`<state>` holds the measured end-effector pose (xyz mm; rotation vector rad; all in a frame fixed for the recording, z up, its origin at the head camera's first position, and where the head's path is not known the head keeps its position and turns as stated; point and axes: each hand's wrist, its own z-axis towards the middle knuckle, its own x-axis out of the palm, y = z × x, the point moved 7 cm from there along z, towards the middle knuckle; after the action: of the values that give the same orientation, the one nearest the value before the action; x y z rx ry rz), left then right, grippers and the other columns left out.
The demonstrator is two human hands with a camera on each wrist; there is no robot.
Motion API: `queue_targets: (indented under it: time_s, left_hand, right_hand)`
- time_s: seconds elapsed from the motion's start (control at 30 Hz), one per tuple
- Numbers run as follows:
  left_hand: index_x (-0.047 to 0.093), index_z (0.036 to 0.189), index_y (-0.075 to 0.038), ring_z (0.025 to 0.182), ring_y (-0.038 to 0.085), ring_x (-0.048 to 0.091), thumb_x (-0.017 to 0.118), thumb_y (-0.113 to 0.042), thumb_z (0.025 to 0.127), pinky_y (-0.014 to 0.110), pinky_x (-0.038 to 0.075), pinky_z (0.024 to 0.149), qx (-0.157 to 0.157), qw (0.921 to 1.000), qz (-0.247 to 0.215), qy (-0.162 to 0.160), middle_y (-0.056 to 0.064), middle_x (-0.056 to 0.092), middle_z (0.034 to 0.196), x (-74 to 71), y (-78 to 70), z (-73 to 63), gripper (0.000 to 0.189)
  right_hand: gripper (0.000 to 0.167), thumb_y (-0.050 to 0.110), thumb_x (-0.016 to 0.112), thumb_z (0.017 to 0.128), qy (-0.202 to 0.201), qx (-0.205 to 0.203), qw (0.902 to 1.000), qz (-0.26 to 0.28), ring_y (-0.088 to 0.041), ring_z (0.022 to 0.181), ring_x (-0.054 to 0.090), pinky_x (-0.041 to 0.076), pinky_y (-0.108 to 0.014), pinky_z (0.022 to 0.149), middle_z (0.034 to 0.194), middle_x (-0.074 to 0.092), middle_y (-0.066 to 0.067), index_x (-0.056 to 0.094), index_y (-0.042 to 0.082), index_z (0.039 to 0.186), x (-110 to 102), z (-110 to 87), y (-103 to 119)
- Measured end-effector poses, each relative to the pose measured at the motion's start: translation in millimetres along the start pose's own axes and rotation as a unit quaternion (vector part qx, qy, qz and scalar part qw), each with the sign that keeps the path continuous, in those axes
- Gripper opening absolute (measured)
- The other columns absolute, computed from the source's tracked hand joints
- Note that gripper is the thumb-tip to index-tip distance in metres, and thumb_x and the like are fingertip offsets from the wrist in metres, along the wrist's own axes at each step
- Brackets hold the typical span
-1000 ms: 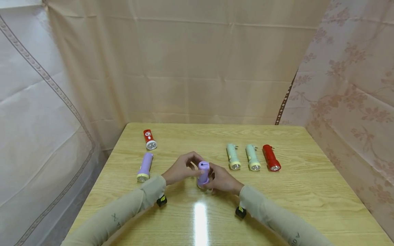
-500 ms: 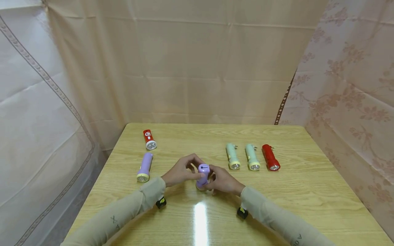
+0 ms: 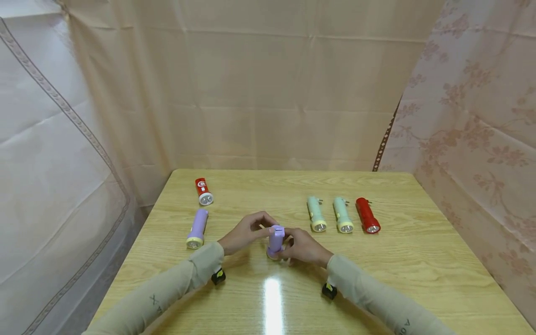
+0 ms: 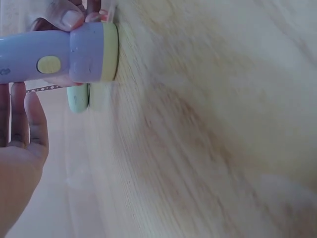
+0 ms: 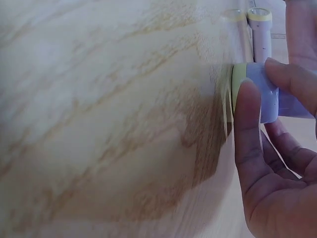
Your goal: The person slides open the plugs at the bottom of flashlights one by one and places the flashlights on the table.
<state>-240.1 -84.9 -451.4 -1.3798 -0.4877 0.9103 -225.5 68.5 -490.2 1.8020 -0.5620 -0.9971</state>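
A purple flashlight (image 3: 276, 241) with a pale yellow lens rim (image 4: 110, 52) stands upright, lens end down on the table, between both hands. My left hand (image 3: 249, 233) grips its upper end, the thumb near the top and the fingers behind the body. Low on the flashlight's head, my right hand (image 3: 304, 246) pinches it between thumb and fingers. The left wrist view shows a yellow switch (image 4: 49, 64) on the barrel. A dark slot marks the top end in the head view.
On the left lie another purple flashlight (image 3: 198, 228) and a red-and-white one (image 3: 204, 191). To the right, two mint-green flashlights (image 3: 316, 214) (image 3: 343, 215) and a red one (image 3: 367, 215) lie in a row. The wooden table (image 3: 402, 279) has curtains (image 3: 268, 93) around it.
The flashlight's top end has tilted and turned slightly between the hands, and the left thumb has moved up to its top edge. The right hand stays at the head end.
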Motion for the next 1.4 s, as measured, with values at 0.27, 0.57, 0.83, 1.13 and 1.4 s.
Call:
queue_targets:
  time_s: [0.27, 0.57, 0.83, 1.13, 1.4]
  left_hand:
    - [0.067, 0.12, -0.006, 0.108, 0.026, 0.062, 0.065, -0.023, 0.103, 0.051, 0.05, 0.095, -0.037, 0.9979, -0.05, -0.016, 0.008, 0.067, 0.12, -0.1, 2.8, 0.6, 0.024]
    - [0.067, 0.118, -0.003, 0.109, 0.026, 0.063, 0.067, -0.018, 0.101, 0.042, 0.052, 0.097, -0.045, 0.9971, -0.06, -0.009, 0.01, 0.068, 0.118, -0.9, 2.5, 2.6, 0.022]
    - [0.067, 0.114, -0.003, 0.107, 0.024, 0.063, 0.065, -0.015, 0.101, 0.04, 0.052, 0.095, -0.061, 0.9967, -0.054, -0.006, 0.008, 0.067, 0.115, -2.6, -0.1, 6.4, 0.018]
    - [0.067, 0.112, 0.0, 0.106, 0.024, 0.063, 0.066, -0.011, 0.098, 0.044, 0.052, 0.096, -0.072, 0.9955, -0.06, -0.013, 0.007, 0.067, 0.114, -2.2, -1.0, 5.9, 0.017]
    - [0.066, 0.108, -0.001, 0.103, 0.024, 0.062, 0.068, -0.011, 0.098, 0.051, 0.051, 0.097, -0.075, 0.9949, -0.065, -0.016, 0.007, 0.067, 0.112, -0.2, -0.6, 6.5, 0.015]
  right_hand:
    - [0.045, 0.024, 0.089, 0.083, 0.002, 0.0, 1.0, -0.006, -0.022, 0.078, 0.065, 0.061, -0.04, 0.059, 0.106, 0.064, -0.01, 0.068, 0.014, 0.121, -1.1, 1.9, -2.0]
    - [0.046, 0.025, 0.09, 0.083, 0.006, 0.003, 1.0, 0.004, -0.022, 0.079, 0.064, 0.061, -0.041, 0.06, 0.106, 0.063, -0.011, 0.068, 0.014, 0.122, -2.9, 2.6, -1.8]
    - [0.051, 0.024, 0.089, 0.083, 0.005, 0.007, 0.9999, 0.012, -0.024, 0.08, 0.064, 0.061, -0.041, 0.06, 0.107, 0.063, -0.012, 0.066, 0.011, 0.126, -4.9, 3.0, -2.3]
    - [0.045, 0.023, 0.09, 0.082, 0.008, 0.012, 0.9999, 0.005, -0.022, 0.079, 0.062, 0.061, -0.04, 0.059, 0.106, 0.062, -0.013, 0.068, 0.012, 0.12, -4.4, 3.5, -2.2]
    - [0.046, 0.025, 0.091, 0.081, 0.007, 0.016, 0.9998, 0.007, -0.023, 0.079, 0.063, 0.06, -0.04, 0.058, 0.106, 0.062, -0.012, 0.068, 0.013, 0.12, -3.8, 2.7, -5.4]
